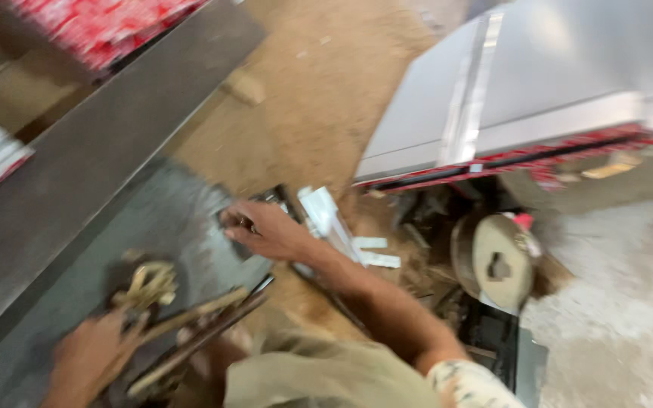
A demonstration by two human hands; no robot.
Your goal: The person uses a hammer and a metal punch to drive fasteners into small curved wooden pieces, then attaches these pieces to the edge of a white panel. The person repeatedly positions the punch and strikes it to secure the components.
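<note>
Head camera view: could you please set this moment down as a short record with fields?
setting: dusty workshop floor, picture blurred by motion
left hand: gripping a long-handled metal tool that lies over a grey metal sheet
right hand: fingers curled on the edge of the grey sheet
beside right hand: white pieces, kind unclear
further right: round disc with a centre hole
upper right: stacked grey sheets with red edge

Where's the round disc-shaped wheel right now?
In the head view, the round disc lies right of centre on the floor, below the grey sheet-metal panel and to the right of the right hand.
</note>
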